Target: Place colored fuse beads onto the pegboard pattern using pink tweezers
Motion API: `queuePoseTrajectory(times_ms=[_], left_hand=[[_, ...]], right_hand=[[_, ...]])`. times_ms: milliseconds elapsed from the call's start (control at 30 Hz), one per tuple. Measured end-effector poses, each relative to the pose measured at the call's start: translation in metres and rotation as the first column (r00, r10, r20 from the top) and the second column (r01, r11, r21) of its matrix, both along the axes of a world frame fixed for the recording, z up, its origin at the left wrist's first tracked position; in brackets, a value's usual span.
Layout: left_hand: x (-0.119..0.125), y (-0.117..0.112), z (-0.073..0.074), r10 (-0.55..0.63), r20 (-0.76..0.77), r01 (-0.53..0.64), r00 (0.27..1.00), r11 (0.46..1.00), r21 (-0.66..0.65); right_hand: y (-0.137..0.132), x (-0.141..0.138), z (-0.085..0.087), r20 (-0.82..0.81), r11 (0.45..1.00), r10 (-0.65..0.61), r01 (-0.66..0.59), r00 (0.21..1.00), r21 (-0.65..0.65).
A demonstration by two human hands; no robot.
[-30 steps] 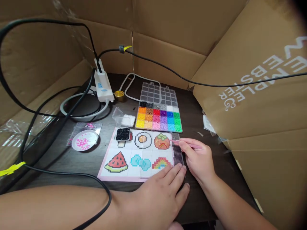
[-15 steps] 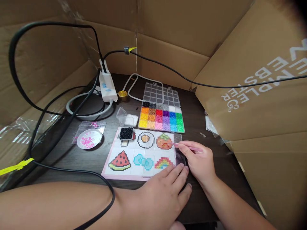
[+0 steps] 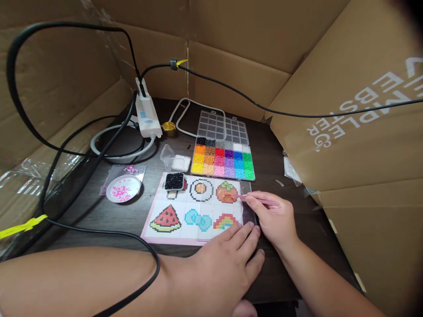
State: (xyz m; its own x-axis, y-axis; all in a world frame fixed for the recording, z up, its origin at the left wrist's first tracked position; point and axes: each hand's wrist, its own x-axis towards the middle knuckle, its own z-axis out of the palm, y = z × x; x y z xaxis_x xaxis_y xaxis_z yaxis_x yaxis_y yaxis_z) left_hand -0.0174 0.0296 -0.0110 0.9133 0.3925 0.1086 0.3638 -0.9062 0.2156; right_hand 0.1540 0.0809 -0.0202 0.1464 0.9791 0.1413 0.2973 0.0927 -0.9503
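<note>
Right hand (image 3: 276,220) at lower right of centre, grip pinched on pink tweezers (image 3: 257,200). Tweezers projecting left from the fingertips, long axis near horizontal, tip pointing left onto the orange fruit design (image 3: 226,192) of the pattern sheet (image 3: 172,207). Clear pegboard (image 3: 247,211) lying over the sheet's right part, just under the grip. Left hand (image 3: 221,268) at lower centre, fingers spread flat, tips resting on the sheet's lower right edge, holding nothing. Bead box (image 3: 223,160) above the sheet, lid open, rows of colours sorted by compartment. Small tray of black beads (image 3: 174,181) on the sheet's upper left corner. White dish of pink beads (image 3: 123,188) at centre left on the bench (image 3: 139,215). Cardboard wall (image 3: 346,132) at right: white lettering seen upside down, partly cut off, "EBSTE" and "MPLE" legible.
</note>
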Motion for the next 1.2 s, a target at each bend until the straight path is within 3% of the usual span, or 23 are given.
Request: queuePoseTrajectory(times_ms=[700,967,1200], left_hand=[[0.0005,-0.0006,-0.0033,0.011,0.022,-0.011,1.0,1.0,0.016],[0.0016,-0.0005,-0.0036,0.015,0.017,-0.015,1.0,1.0,0.007],[0.0014,-0.0006,-0.0021,0.017,0.009,-0.017,1.0,1.0,0.001]], right_hand=[[-0.0007,0.0052,-0.0052,0.006,0.999,0.032,-0.032,0.999,0.019],[-0.0019,0.002,0.0006,0.113,0.978,0.154,-0.168,0.982,0.122],[-0.0031,0.0016,0.0014,0.107,0.98,0.141,-0.155,0.984,0.125]])
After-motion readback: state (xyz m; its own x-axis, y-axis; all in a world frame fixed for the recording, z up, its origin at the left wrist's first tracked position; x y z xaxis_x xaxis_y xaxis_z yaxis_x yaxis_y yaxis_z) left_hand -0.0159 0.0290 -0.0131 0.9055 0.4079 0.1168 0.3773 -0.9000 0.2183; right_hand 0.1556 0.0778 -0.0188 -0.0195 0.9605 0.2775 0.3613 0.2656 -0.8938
